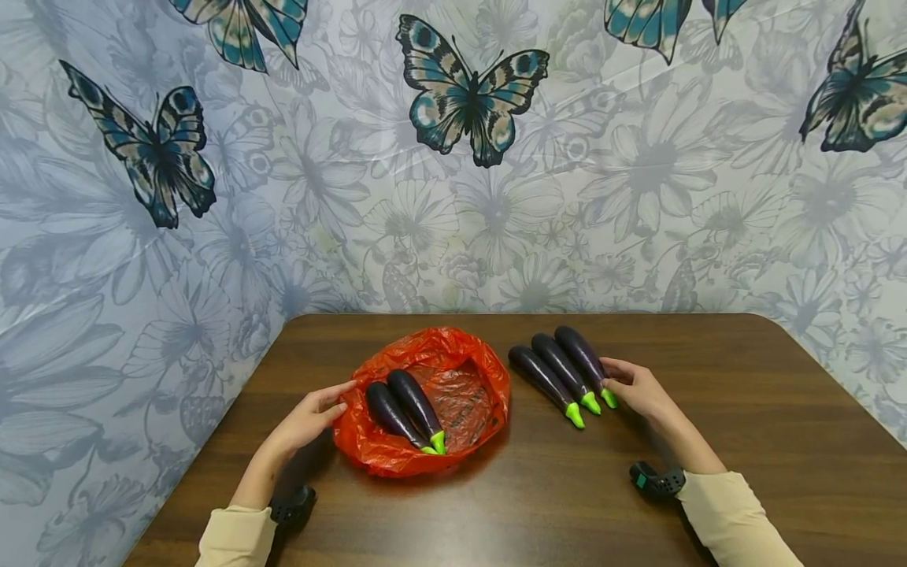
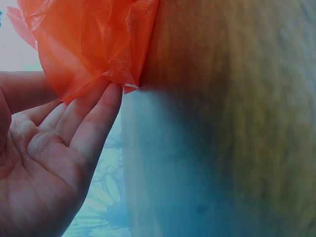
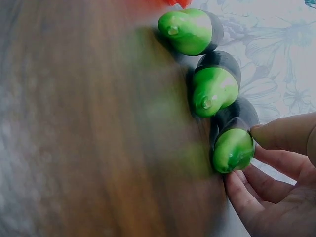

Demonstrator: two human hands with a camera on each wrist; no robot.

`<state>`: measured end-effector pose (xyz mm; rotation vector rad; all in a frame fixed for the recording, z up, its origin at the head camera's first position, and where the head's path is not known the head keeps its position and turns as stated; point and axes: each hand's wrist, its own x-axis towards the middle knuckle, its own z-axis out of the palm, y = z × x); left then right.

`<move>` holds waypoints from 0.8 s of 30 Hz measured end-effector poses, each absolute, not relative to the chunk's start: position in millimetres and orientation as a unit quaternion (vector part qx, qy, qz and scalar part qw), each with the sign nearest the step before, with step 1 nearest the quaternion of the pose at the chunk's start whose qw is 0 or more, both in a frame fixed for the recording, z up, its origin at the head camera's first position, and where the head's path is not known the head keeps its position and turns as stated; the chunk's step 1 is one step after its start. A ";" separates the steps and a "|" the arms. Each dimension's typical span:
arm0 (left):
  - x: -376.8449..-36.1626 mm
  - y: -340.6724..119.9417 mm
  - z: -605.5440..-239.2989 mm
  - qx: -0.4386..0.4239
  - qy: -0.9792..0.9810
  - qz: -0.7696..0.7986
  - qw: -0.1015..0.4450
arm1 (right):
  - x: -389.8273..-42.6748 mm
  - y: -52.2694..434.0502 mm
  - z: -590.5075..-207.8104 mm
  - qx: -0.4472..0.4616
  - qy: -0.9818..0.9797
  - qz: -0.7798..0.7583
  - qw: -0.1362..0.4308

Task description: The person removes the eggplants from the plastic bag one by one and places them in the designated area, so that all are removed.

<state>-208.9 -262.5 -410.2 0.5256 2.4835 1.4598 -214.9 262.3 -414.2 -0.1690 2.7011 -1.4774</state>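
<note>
Bag (image 2: 94,39): cut off by the top edge of the left wrist view; its inside is hidden there.
Aubergines in bag (image 1: 405,409): near stem tips sink behind the bag's front rim.
Surface (image 3: 89,128): smeared with blur in both wrist views; grain unreadable.
Right hand (image 3: 276,182): cut off by the right and bottom edges; whether the fingers (image 3: 284,136) clasp the nearest aubergine (image 3: 233,145) or only touch it cannot be told.
Left hand (image 2: 44,158): palm cut by the left edge.
</note>
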 end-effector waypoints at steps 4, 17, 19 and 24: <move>-208.4 -262.6 -409.9 0.178 0.842 0.498 0.110 | -214.9 261.4 -413.7 -0.051 0.877 -0.476 0.028; -208.7 -263.4 -409.6 0.172 0.843 0.498 0.107 | -215.4 261.0 -413.6 -0.058 0.875 -0.481 0.011; -208.7 -263.2 -409.3 0.169 0.842 0.501 0.110 | -214.6 260.9 -412.0 -0.053 0.878 -0.475 0.013; -209.9 -262.5 -409.9 0.169 0.840 0.503 0.111 | -211.9 261.1 -401.0 -0.048 0.902 -0.428 -0.010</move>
